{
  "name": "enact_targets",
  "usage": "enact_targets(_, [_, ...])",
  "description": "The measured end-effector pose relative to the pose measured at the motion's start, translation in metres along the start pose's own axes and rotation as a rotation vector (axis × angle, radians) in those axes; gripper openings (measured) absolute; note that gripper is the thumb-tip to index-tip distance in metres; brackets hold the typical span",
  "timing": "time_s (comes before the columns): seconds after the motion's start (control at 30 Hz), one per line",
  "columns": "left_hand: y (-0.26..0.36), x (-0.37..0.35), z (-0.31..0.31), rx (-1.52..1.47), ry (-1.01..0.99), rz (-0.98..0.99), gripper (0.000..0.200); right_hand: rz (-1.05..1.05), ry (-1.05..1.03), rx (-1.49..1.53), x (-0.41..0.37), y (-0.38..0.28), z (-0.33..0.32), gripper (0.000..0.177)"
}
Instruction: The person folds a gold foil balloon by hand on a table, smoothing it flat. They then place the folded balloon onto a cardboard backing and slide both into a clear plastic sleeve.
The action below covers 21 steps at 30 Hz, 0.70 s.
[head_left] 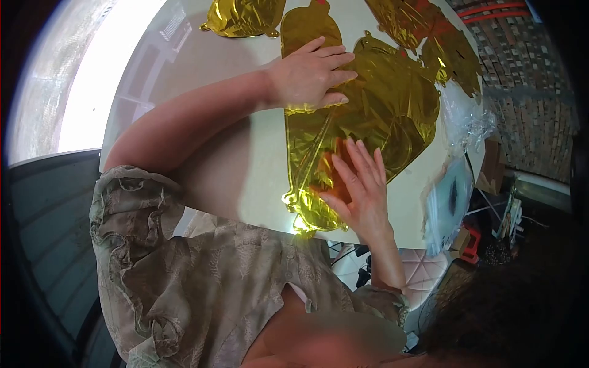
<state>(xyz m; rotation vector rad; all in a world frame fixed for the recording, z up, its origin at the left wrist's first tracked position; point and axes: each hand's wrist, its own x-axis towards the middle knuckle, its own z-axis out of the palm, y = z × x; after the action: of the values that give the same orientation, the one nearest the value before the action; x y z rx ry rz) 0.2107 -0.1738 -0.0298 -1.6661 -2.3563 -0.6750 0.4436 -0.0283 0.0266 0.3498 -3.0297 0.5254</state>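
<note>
A flat, uninflated gold foil balloon lies on the white table, wrinkled and shiny, with small looped tabs at its edges. My left hand rests palm down across its upper left part, fingers spread and pointing right. Lower down, my right hand is over the near part of the foil, its fingers stretched out and thumb apart. Between the two hands the foil shows long diagonal creases. Its bottom end reaches the table's near edge and glints there.
More gold foil balloons lie at the top left and top right. Crumpled clear plastic and a plastic bag sit along the right edge of the white table. A red object is beyond it.
</note>
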Motion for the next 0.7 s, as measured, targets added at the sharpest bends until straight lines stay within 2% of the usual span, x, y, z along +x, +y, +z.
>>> enact_targets(0.13, [0.0,0.0,0.0,0.005,-0.007,0.007,0.052,-0.06,0.011,-0.006,-0.002,-0.006,0.01,0.063])
enact_targets(0.27, [0.0,0.0,0.001,0.005,0.004,0.005,0.051,-0.075,0.051,-0.053,0.0,-0.001,0.018,0.05])
enact_targets(0.5, [0.001,0.0,0.004,0.006,0.031,-0.004,0.055,-0.08,0.059,-0.053,0.001,-0.006,0.014,0.054])
enact_targets(0.57, [0.001,0.0,0.003,0.015,0.018,-0.006,0.056,-0.088,0.025,-0.021,-0.007,-0.012,0.003,0.062])
enact_targets(0.7, [0.002,-0.001,0.001,0.012,0.037,0.016,0.056,-0.125,-0.068,0.05,-0.02,-0.034,0.001,0.062])
